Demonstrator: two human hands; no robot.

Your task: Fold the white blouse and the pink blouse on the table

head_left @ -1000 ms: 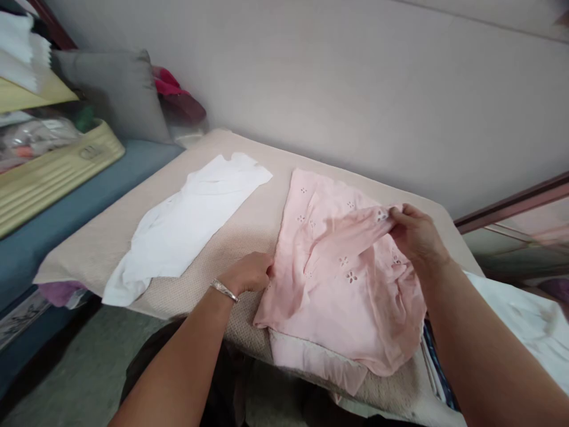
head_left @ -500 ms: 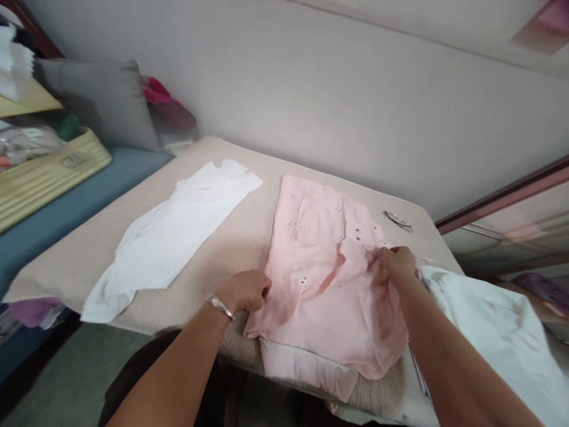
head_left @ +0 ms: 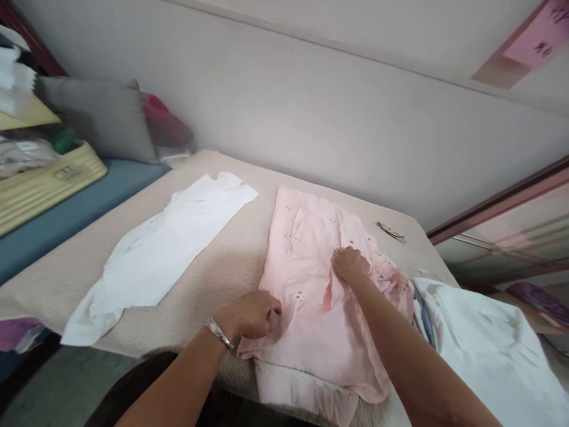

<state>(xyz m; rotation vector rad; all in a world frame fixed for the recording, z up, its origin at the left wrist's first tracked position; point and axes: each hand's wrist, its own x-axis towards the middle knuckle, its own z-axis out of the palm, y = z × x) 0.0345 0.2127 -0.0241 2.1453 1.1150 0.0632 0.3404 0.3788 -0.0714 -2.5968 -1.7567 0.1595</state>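
Pink garment (head_left: pixel 311 332) lies spread on the cloth-covered table (head_left: pixel 213 279), far end mostly flat, middle and right side rumpled, seemingly left to smooth; left hand (head_left: pixel 253 314), fingers curled, pinches its left edge, right hand (head_left: pixel 351 265) bunched on mid-cloth, grip hidden.

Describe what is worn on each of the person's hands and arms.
The left hand has a silver-coloured bracelet at the wrist, a flat, patterned band. The right hand shows none. No gloves or sleeves are visible.
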